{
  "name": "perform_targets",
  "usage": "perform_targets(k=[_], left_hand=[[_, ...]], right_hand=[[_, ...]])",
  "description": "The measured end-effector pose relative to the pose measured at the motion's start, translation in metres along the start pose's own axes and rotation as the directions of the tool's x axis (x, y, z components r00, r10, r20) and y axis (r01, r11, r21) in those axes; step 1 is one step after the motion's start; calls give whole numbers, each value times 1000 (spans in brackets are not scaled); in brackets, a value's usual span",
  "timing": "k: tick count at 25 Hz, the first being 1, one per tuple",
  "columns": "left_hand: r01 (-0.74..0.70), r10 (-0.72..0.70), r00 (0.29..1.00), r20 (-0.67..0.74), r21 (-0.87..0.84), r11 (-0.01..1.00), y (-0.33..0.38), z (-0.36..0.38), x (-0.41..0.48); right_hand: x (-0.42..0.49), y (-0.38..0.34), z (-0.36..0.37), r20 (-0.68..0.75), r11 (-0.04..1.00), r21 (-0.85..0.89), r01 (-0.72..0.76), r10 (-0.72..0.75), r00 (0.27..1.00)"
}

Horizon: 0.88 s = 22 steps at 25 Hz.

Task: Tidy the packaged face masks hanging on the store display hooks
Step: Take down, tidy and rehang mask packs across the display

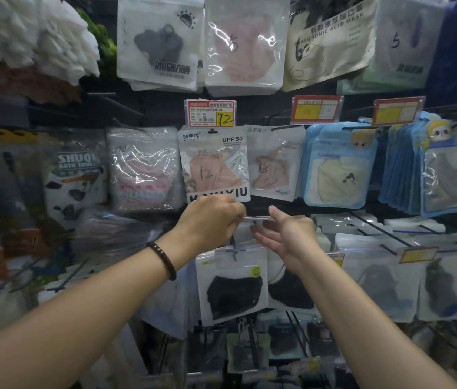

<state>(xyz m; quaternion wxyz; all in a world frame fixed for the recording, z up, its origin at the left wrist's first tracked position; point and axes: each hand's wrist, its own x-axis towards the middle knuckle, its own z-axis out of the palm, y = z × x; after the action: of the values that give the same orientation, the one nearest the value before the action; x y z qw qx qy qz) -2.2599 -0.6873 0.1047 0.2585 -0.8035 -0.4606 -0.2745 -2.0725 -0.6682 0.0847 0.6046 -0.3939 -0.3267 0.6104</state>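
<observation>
My left hand (210,223) is closed on the left end of a thin clear packet edge (258,219), held level in front of the rack. My right hand (286,234) touches the packet's right end with thumb up and fingers spread below it. Just beneath hangs a black mask pack (233,287) on a hook, with a second black mask pack (289,290) behind my right wrist. Above my hands hangs a beige KAYIXIU mask pack (214,167) and a pink mask pack (273,164) beside it.
A price tag marked 12 (210,113) sits above the beige pack. Blue children's mask packs (339,164) hang right, bath towel packs (74,175) left. Long bare hook wires (376,228) jut out at right. More packs (160,40) fill the top row.
</observation>
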Motion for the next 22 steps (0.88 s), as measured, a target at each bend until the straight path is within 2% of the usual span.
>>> perform_targets(k=[3,5,6,8,10,12,14,16,17,18,20,22], left_hand=[[-154,139,977,-164,-86,984,8,-15,-7],[-226,208,971,-120,-172,959,15,-26,-15],[-215,203,977,-72,-260,941,16,-32,-18],[-48,51,999,-4,-447,893,17,-41,-25],[170,-207,978,-11,-525,834,7,-40,-26],[400,-458,888,27,-537,743,-1,-39,-29],[546,-615,771,163,-666,508,-2,-39,-36],[575,-620,721,310,-767,285,0,-41,-47],[582,-594,717,365,-783,220,0,-43,-56],[593,-563,722,402,-778,205,0,-46,-65],[636,-500,732,463,-727,258,0,-50,-83],[684,-459,712,532,-673,280,0,-52,-100]], right_hand=[[-19,-9,-3,-9,998,57,9,-8,1000],[-26,-14,-9,-15,999,-21,39,-40,999],[-28,-14,-13,-26,990,-105,90,-94,995],[-25,-11,-22,-58,928,-284,242,-268,962],[-27,-7,-30,-48,863,-352,361,-402,914],[-33,-1,-35,-23,834,-331,441,-474,880],[-44,6,-38,46,830,-268,488,-495,868],[-57,13,-42,124,838,-236,492,-476,871],[-62,18,-45,159,850,-228,476,-449,879],[-65,24,-50,194,857,-229,462,-424,884],[-67,39,-63,256,846,-275,457,-394,883],[-68,59,-71,258,833,-299,466,-399,880]])
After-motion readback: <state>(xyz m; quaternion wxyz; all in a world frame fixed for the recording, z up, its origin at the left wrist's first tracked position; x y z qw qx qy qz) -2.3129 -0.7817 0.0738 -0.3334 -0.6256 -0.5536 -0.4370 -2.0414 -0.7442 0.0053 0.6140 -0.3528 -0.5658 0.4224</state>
